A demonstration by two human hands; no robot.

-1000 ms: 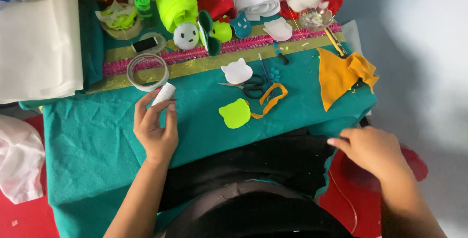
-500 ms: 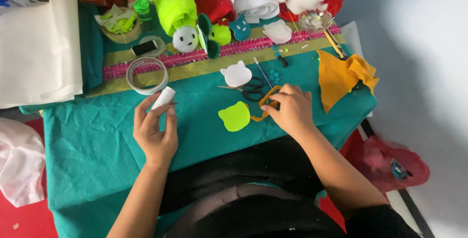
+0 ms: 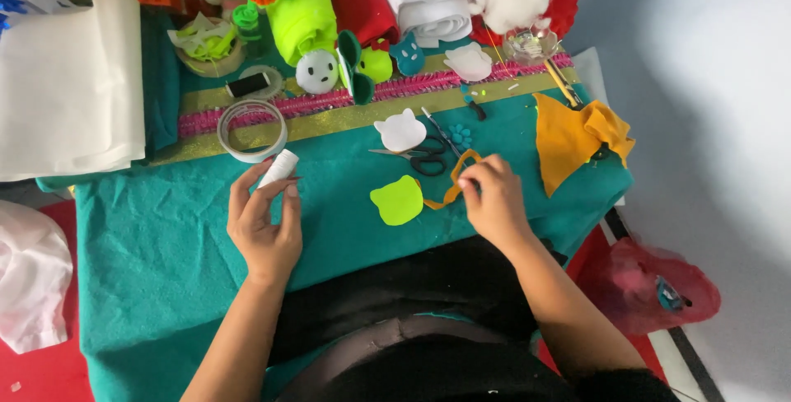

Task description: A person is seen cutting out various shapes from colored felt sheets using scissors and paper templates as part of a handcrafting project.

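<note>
Pinching orange felt strip (image 3: 449, 192) between right hand (image 3: 493, 204) fingers (image 3: 468, 179).

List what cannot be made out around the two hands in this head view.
- Left hand: the lower part of the small white tube is hidden by its fingers.
- Right hand: where the orange felt strip ends is hidden under it.
- Scissors: whether the blades are open is too small to tell.
- White felt sheet: cut off by the left edge.
- Clear dish: contents too small and blurred.
</note>
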